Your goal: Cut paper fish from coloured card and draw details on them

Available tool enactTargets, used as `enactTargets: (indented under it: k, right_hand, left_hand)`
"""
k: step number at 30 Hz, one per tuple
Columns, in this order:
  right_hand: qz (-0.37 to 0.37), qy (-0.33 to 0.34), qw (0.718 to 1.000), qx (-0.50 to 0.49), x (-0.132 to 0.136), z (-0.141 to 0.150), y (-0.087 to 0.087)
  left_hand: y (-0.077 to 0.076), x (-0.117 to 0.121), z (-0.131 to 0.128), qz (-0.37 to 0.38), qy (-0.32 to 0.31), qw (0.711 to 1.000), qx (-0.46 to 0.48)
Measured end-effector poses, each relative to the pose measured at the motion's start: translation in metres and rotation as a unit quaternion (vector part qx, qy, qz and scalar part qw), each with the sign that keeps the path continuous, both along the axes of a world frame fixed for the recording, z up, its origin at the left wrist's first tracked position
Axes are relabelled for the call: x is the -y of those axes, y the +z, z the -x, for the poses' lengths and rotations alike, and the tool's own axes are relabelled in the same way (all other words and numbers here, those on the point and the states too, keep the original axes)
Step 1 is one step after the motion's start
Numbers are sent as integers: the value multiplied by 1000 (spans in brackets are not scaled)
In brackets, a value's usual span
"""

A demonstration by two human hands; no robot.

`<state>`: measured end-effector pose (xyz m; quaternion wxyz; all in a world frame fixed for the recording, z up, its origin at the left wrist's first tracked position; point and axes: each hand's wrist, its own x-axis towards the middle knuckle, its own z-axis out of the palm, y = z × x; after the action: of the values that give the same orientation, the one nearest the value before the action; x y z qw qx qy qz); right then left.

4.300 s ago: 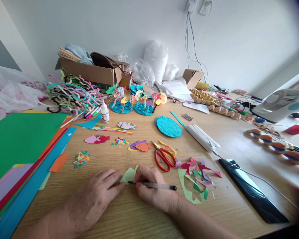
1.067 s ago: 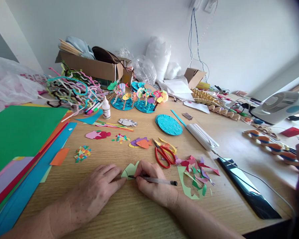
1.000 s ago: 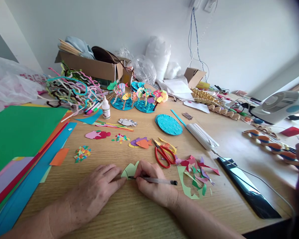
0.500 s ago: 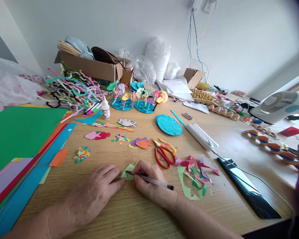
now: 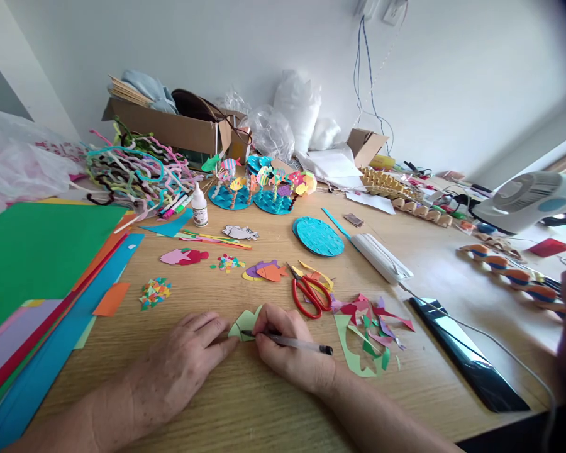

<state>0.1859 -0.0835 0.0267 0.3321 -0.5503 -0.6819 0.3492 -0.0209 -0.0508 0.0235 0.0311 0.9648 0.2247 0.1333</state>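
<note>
Between my hands a light green paper fish (image 5: pixel 239 324) lies on the wooden table, partly covered by my fingers; a dark line curves across it. My right hand (image 5: pixel 283 343) pinches a black pen (image 5: pixel 295 341), its tip on or just over the green paper. My left hand (image 5: pixel 195 349) rests flat, fingertips at the left edge of the paper. Beyond it lie purple and orange paper fish (image 5: pixel 270 272), pink and red paper fish (image 5: pixel 185 256), and a white fish cutout (image 5: pixel 240 232). Red-handled scissors (image 5: pixel 310 294) lie to the right, blades apart.
Paper scraps (image 5: pixel 368 333) and a black glossy slab (image 5: pixel 469 355) lie at right. Coloured sheets (image 5: pixel 51 251) are stacked at left. A glue bottle (image 5: pixel 199 207), small confetti (image 5: pixel 155 293), blue discs (image 5: pixel 319 236) and decorated blue bases (image 5: pixel 231 197) stand farther back.
The pen tip has moved slightly right and down across the green paper, and a dark curved line now shows there. My left hand stays in place.
</note>
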Motion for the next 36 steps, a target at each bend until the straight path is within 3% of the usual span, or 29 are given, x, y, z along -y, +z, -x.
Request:
enactTargets:
  k: [15,23,36]
  right_hand:
    - [12,11,1000,-26,2,-2,6]
    - [10,16,1000,-18,2,-3,3]
    - [14,15,1000,-11,2,-2,5]
  left_hand:
    - [-3,-1,0,-33,6,999,25]
    - [1,0,-1,-31,9,999,9]
    - [-4,-1,0,-14,-3,1000,16]
